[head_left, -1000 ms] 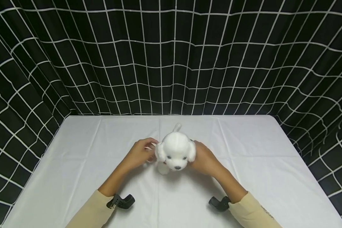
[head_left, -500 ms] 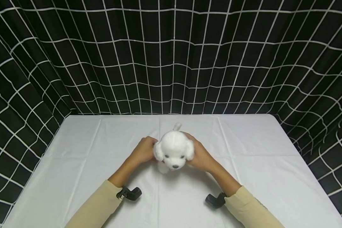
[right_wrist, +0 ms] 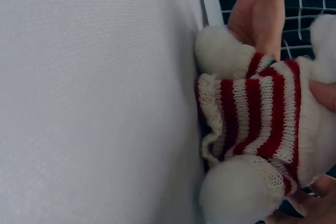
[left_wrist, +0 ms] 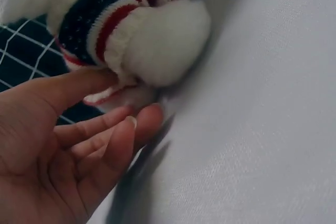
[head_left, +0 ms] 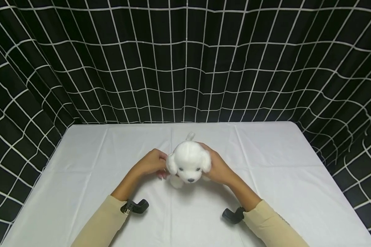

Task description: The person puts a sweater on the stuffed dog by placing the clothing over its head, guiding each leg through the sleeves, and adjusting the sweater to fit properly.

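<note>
A white plush dog [head_left: 188, 161] stands upright on the table, its face turned toward me. A knitted sweater [right_wrist: 257, 114], striped red and cream, covers its body; a dark blue part [left_wrist: 86, 24] shows in the left wrist view. My right hand [head_left: 217, 168] grips the dog behind the head, with the thumb [right_wrist: 324, 95] at its neck and fingers passing behind it. My left hand [head_left: 151, 163] is at the dog's other side. One of its fingers [left_wrist: 84, 83] touches the sweater's sleeve edge, while the others hang loosely curled below, holding nothing.
A white cloth with fold creases covers the table [head_left: 80, 154]. Black curtains [head_left: 185, 61] with a white grid surround its back and sides. Dark curved devices sit on both wrists, the left one [head_left: 136, 206] and the right one [head_left: 233, 215], at the beige sleeves.
My left hand closed in on the dog's side, then drew back slightly to the left with loosened fingers. My right hand has shifted a little further around the back of the dog.
</note>
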{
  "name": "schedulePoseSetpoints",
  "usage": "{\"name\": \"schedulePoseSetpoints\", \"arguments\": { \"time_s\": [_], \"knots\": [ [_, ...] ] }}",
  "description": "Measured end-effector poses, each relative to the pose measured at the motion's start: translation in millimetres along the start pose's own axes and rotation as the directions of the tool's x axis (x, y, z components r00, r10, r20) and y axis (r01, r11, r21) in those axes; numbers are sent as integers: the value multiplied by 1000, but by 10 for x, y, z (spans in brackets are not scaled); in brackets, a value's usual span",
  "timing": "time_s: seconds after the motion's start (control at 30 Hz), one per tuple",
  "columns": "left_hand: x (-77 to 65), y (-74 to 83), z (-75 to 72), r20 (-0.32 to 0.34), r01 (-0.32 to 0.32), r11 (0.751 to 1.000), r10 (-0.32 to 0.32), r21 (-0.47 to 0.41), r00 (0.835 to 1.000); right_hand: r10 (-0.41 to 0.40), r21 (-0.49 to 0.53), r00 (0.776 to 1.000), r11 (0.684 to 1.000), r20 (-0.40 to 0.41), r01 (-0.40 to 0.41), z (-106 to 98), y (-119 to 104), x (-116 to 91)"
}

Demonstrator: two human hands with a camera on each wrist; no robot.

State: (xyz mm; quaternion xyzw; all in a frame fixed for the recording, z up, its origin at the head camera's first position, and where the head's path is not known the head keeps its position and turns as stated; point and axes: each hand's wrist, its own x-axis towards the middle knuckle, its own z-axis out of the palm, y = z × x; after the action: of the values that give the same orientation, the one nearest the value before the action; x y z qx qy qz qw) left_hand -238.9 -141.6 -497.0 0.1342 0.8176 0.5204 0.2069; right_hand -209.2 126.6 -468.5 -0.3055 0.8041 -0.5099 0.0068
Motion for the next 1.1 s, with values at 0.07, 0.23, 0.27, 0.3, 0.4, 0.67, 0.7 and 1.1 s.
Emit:
{"name": "schedulePoseSetpoints", "arguments": {
  "time_s": [0.07,0.23,0.27,0.3,0.4,0.67,0.7,1.1],
  "knots": [
    [-7,4,-1,35,-7,1000,7,-12,999,-1,5,1000,1000,-7,1,-1,4,3],
    [-10,47,12,50,-46,998,44,47,998,-11,29,1000,1000,-1,11,7,-11,19],
    [-10,58,11,45,-55,996,52,76,998,-6,26,1000,1000,1,6,7,-13,18],
    [-10,68,9,40,-63,992,59,109,997,-6,22,1000,1000,2,6,6,-14,15],
    [-9,115,-4,4,-85,969,87,231,996,14,-2,1000,1000,5,-14,-7,-17,3],
    [39,88,23,-274,-15,837,196,547,941,-70,51,997,996,29,68,-3,-19,42],
    [43,76,39,-280,-17,828,209,560,937,-73,49,997,996,32,71,4,-15,50],
    [-57,125,-39,-117,-36,942,79,334,990,39,25,987,999,154,-44,-176,56,-2]
  ]
}}
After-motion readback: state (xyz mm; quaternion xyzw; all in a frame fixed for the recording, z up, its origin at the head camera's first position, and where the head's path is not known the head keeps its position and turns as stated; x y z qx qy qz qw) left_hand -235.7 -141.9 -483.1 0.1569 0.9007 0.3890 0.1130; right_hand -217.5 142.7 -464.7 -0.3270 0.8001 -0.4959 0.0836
